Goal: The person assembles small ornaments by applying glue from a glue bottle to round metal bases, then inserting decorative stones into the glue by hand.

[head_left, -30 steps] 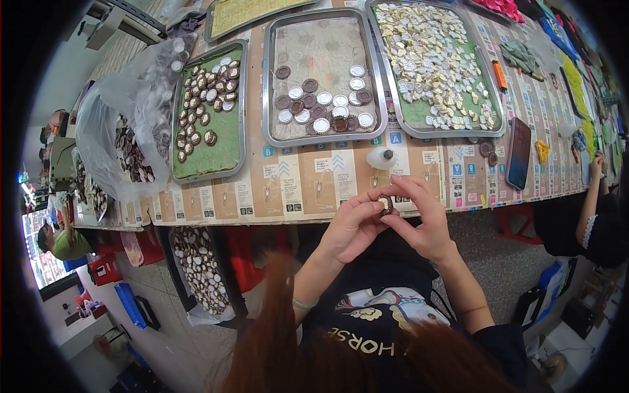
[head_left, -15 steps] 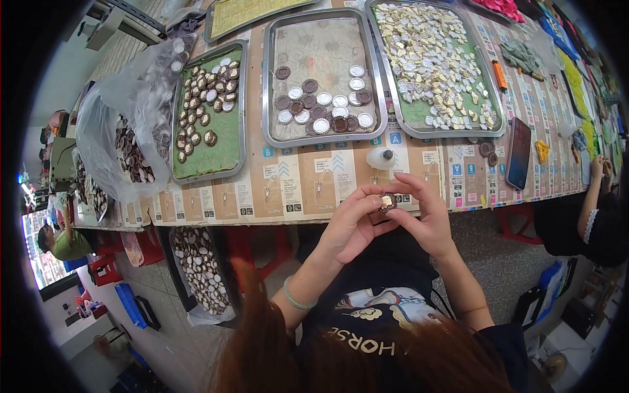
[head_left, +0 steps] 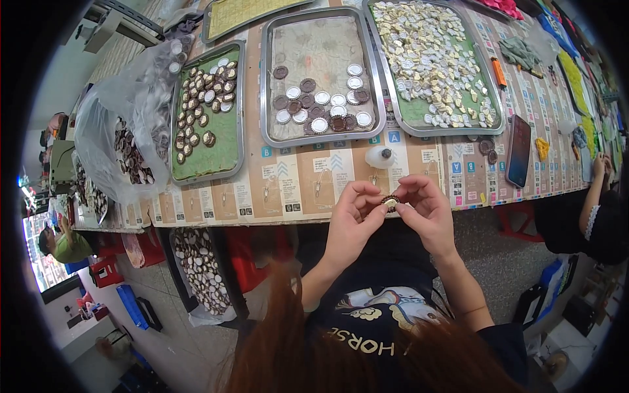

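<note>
Between both hands, just off the table's near edge, I hold a small round brown disc (head_left: pixel 391 204) with a scalloped rim and a pale gold piece on its face. My left hand (head_left: pixel 357 219) pinches its left side with thumb and fingers. On the other side my right hand (head_left: pixel 424 213) grips it, thumb on the face. Beyond my hands stands a small white bottle (head_left: pixel 378 158) with a dark tip. Behind it, a metal tray (head_left: pixel 314 39) carries loose brown and white scalloped discs. The left tray (head_left: pixel 226 141), lined green, has discs with gold pieces on them.
The right tray (head_left: pixel 401 122) is full of small gold and white pieces. A phone (head_left: pixel 518 154) lies beside it, near an orange cutter (head_left: pixel 499 73). At left sits a clear plastic bag (head_left: pixel 98 131) of discs. Below the table is a bin of discs (head_left: pixel 200 272). Another person's arm (head_left: pixel 593 196) is at right.
The disc has turned in my fingers and moved slightly right and down. My left hand has shifted its grip, its thumb now pressing at the disc's lower edge. The trays stay put.
</note>
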A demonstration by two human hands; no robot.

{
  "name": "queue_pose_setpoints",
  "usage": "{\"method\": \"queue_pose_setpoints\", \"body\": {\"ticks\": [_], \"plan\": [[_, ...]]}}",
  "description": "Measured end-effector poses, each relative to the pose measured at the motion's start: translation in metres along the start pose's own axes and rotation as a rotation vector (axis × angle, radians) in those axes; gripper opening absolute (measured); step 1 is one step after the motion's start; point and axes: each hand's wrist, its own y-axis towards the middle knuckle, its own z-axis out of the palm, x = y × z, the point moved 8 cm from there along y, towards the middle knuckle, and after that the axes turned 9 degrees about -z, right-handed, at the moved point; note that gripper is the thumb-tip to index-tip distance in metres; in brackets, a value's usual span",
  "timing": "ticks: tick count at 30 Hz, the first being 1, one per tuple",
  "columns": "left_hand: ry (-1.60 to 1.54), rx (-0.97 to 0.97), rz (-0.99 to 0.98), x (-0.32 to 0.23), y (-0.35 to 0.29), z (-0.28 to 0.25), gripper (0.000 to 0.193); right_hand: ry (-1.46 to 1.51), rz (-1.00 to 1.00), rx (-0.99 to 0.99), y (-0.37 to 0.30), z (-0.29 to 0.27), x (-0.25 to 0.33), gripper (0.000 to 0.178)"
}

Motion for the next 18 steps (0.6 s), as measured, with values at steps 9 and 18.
{"method": "queue_pose_setpoints", "body": {"ticks": [9, 18], "plan": [[0.068, -0.042, 0.054, -0.0038, -0.0016, -0.0001, 0.024, 0.011, -0.039, -0.067, -0.0027, 0.0004, 0.0018, 0.031], [0.034, -0.045, 0.061, -0.0004, 0.0007, -0.0011, 0.022, -0.008, -0.03, -0.085, -0.0031, 0.0002, -0.0003, 0.031]]}}
